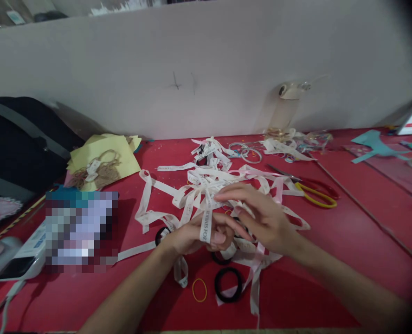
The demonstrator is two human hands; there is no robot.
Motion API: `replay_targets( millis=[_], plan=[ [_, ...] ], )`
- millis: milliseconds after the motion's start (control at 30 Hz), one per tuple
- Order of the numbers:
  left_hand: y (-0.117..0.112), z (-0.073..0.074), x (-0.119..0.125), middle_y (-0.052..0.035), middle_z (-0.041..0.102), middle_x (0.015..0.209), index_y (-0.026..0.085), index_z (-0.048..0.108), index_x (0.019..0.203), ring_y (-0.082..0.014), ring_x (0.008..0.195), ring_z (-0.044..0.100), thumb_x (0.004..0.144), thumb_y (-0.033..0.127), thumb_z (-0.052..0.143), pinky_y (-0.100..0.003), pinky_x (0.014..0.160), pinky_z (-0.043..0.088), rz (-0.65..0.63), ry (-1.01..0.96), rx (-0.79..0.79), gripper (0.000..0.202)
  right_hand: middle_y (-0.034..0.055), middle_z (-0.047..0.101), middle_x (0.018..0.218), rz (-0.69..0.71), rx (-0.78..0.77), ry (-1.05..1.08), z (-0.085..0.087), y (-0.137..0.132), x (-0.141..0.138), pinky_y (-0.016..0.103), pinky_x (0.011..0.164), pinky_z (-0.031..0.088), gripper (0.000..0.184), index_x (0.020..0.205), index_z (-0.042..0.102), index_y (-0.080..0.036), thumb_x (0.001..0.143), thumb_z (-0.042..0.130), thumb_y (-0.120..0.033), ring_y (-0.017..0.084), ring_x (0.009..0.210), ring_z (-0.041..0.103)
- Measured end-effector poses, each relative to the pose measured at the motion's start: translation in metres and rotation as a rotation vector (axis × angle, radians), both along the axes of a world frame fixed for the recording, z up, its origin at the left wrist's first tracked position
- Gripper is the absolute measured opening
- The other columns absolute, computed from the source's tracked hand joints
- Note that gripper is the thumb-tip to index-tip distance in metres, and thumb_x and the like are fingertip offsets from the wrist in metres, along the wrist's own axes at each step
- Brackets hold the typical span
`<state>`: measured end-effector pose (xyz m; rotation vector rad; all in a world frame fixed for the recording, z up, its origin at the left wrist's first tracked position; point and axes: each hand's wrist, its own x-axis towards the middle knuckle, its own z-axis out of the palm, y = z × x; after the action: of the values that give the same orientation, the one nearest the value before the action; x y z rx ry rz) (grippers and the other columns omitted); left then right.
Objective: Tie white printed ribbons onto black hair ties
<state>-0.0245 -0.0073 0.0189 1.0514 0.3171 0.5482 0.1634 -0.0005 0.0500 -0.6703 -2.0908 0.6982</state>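
Note:
My left hand [202, 236] is closed, its thumb pressed against the fingers, on a white ribbon [206, 227] with dark printed letters. That ribbon stands up across the hand. Just right of it, my right hand [261, 218] has its fingers apart, with the index fingertip beside the ribbon's upper part; I cannot tell whether it touches. Beneath both hands lies a tangle of white printed ribbons [188, 191] with some pink strips. A black hair tie [228, 300] and a yellow rubber band [199, 290] lie in front of the hands.
Scissors [317, 195] with red and yellow handles lie right of the ribbons on the red table [359, 236]. A bottle [284, 111] stands by the wall. Yellow paper [125, 155] with twine [101, 174], a dark bag [18, 144] and a white device [28, 255] are at left.

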Motion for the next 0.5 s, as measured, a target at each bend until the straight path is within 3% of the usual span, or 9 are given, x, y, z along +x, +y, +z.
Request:
replay_targets(
  millis=[100,200,367,500],
  plan=[
    [-0.001,0.000,-0.001,0.0020,0.044,0.052,0.008,0.065,0.112,-0.0080,0.046,0.031,0.073,0.039,0.063,-0.025,0.048,0.021,0.004,0.026,0.040,0.050,0.0070,0.060,0.119,0.154,-0.188,-0.001,-0.017,0.002,-0.005,0.035,0.093,0.049,0.033,0.124,0.055,-0.025,0.092,0.048,-0.020,0.020,0.109,0.058],
    [0.000,0.000,-0.002,0.0028,0.042,0.052,0.009,0.064,0.114,-0.0079,0.046,0.031,0.077,0.042,0.060,-0.025,0.050,0.024,-0.012,0.066,0.073,0.050,0.0086,0.061,0.117,0.201,-0.222,0.022,-0.035,0.004,-0.010,0.036,0.089,0.049,0.035,0.123,0.055,-0.024,0.088,0.055,-0.028,0.021,0.106,0.059],
    [-0.004,0.002,0.002,0.0020,0.042,0.053,0.008,0.063,0.114,-0.0081,0.046,0.030,0.082,0.052,0.051,-0.025,0.049,0.021,-0.031,0.089,0.104,0.056,0.0059,0.065,0.091,0.129,-0.150,0.074,-0.047,0.007,-0.013,0.036,0.076,0.050,0.020,0.095,0.063,-0.023,0.085,0.058,-0.039,0.020,0.083,0.061],
    [-0.007,0.005,0.011,0.0040,0.034,0.049,0.006,0.064,0.112,-0.0082,0.044,0.023,0.088,0.064,0.027,-0.025,0.048,0.018,0.050,-0.005,0.084,0.073,0.0059,0.065,0.093,0.002,-0.156,0.116,-0.051,0.008,-0.008,0.033,0.076,0.049,0.015,0.098,0.061,-0.023,0.088,0.055,-0.032,0.020,0.086,0.061]
  ],
)
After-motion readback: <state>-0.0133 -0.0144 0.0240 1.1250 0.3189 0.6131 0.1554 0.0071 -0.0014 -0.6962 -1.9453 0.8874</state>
